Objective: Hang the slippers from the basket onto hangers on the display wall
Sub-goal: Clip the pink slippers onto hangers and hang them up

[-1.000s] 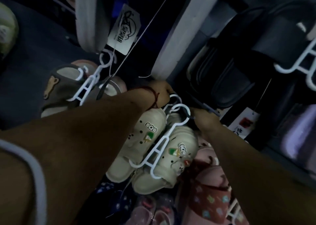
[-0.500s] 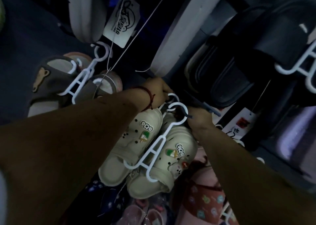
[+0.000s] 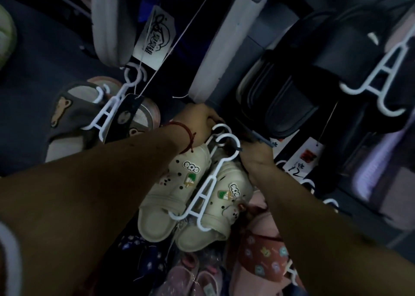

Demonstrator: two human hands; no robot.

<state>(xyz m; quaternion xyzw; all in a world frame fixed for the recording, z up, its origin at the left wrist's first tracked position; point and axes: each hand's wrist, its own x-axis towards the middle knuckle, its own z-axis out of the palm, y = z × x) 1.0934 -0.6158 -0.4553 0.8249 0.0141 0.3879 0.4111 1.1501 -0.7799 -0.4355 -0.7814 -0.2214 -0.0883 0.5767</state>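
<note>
Cream slippers sit on the white hanger, mid-scene, hook tucked between both hands. Left hand is curled at the hook and right hand has its fingers hidden, so can't tell either grip. I'd seat that hook fully before letting go.

Dim, underexposed view; edges blurred and bent by the wide lens.

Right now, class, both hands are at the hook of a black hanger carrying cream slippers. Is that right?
No: the hanger is white, not black, as the head view shows. The left hand and right hand are at its hook, and it carries cream slippers.
</note>
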